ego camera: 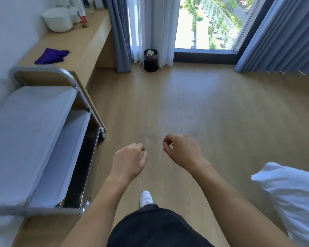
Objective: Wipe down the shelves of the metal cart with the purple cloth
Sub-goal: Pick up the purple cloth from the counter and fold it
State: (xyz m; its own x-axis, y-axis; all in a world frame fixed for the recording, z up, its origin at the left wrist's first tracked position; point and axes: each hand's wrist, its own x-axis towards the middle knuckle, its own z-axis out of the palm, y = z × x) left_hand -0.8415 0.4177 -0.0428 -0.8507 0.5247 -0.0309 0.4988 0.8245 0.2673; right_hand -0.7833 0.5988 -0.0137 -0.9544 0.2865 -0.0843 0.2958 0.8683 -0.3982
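The metal cart (pixel 43 132) stands at the left against the wall, its top shelf and a lower shelf showing pale and bare. The purple cloth (pixel 51 56) lies crumpled on the long wooden counter (pixel 89 43) just beyond the cart's curved handle. My left hand (pixel 128 160) and my right hand (pixel 182 151) hang over the floor in the middle of the view, well to the right of the cart. Both have loosely curled fingers and hold nothing.
On the counter's far end stand a white bowl (pixel 57 19) and a bottle (pixel 82 15). A black waste bin (pixel 150 60) sits by the curtains under the window. A white pillow (pixel 292 196) juts in at the right. Wooden floor spreads ahead.
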